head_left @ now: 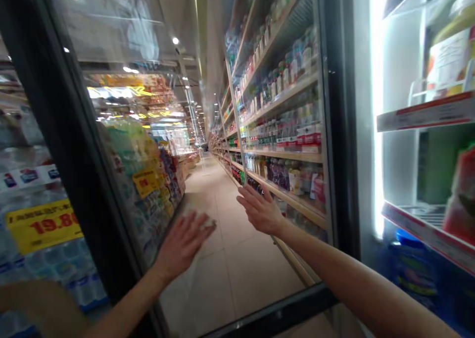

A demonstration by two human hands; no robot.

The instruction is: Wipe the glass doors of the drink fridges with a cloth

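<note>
A glass cooler door with a black frame (343,130) stands in front of me, and an aisle shows through its pane. My left hand (183,244) is low and left of the middle, fingers stretched out and somewhat blurred. By its fingertips is a small pale and dark spot that I cannot make out. Farther right, my right hand (261,212) is held up with its fingers extended and nothing in it. Both hands are before the pane; whether they touch the glass I cannot tell.
At right, a lit cooler shelf (426,114) carries bottles, with a blue package (413,264) below. Bottled water (63,259) with a yellow price sign (44,225) is stacked at left. Through the glass, drink shelves (284,155) line a tiled floor (218,209).
</note>
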